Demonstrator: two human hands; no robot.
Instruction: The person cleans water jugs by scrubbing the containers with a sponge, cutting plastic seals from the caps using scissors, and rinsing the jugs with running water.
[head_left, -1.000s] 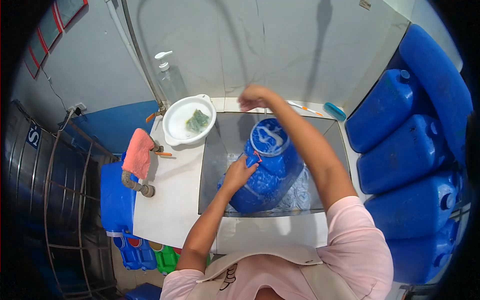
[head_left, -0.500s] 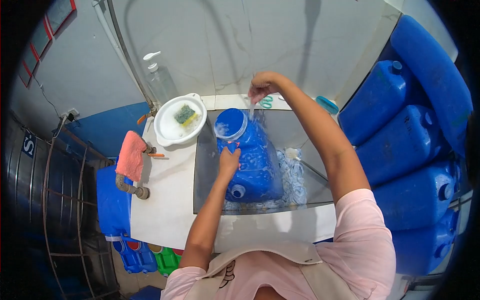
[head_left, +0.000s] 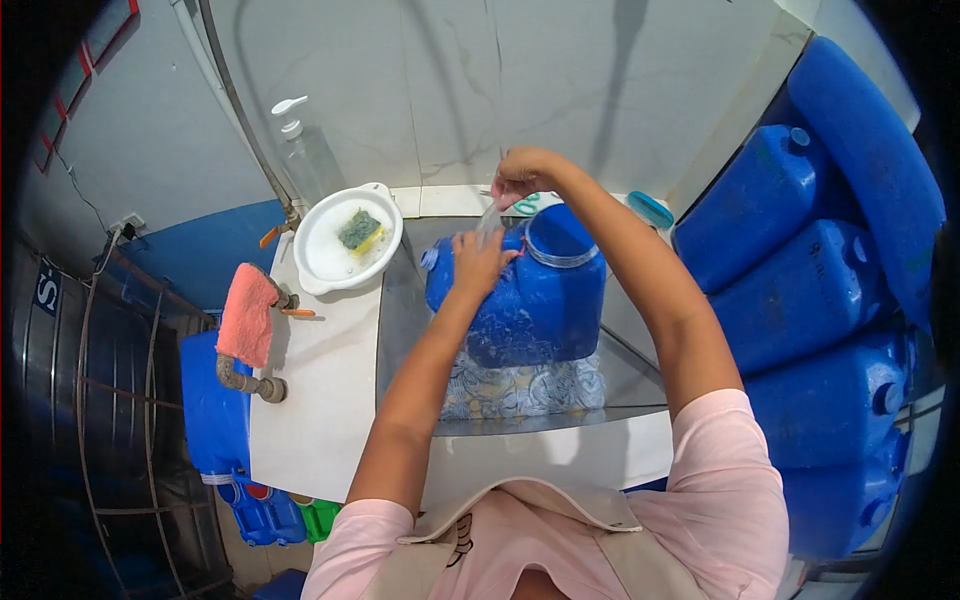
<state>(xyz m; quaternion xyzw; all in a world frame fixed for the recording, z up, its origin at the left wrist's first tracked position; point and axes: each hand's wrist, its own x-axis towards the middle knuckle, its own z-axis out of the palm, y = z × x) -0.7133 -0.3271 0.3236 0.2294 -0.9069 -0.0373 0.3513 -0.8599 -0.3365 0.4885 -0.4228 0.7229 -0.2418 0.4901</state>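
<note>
A blue plastic jug [head_left: 535, 315] with streaks of suds stands in the sink [head_left: 395, 340]. Its wide round mouth, uncapped, faces up at the right, and a small pale-threaded spout sticks out at the left. My left hand [head_left: 480, 264] is closed on the jug's top, around the handle area. Above and behind it, my right hand [head_left: 522, 176] is closed in a pinch. Something translucent runs down from its fingers toward my left hand; whether a clear hose or a water stream, I cannot make out. Under the jug lies a wet, bluish-white ropy mat [head_left: 530, 388].
On the left counter sits a white basin [head_left: 312, 250] of suds with a green-and-yellow sponge [head_left: 358, 232]. Behind it stands a pump bottle [head_left: 308, 160]. A pink cloth [head_left: 246, 315] drapes a pipe. Teal-handled scissors [head_left: 526, 205] lie on the back ledge. Large blue containers [head_left: 800, 280] are stacked at right.
The jug has turned: its wide mouth swung from left to right, and the small spout from the near side to the left. My left hand shifted farther back; my right hand stayed raised.
</note>
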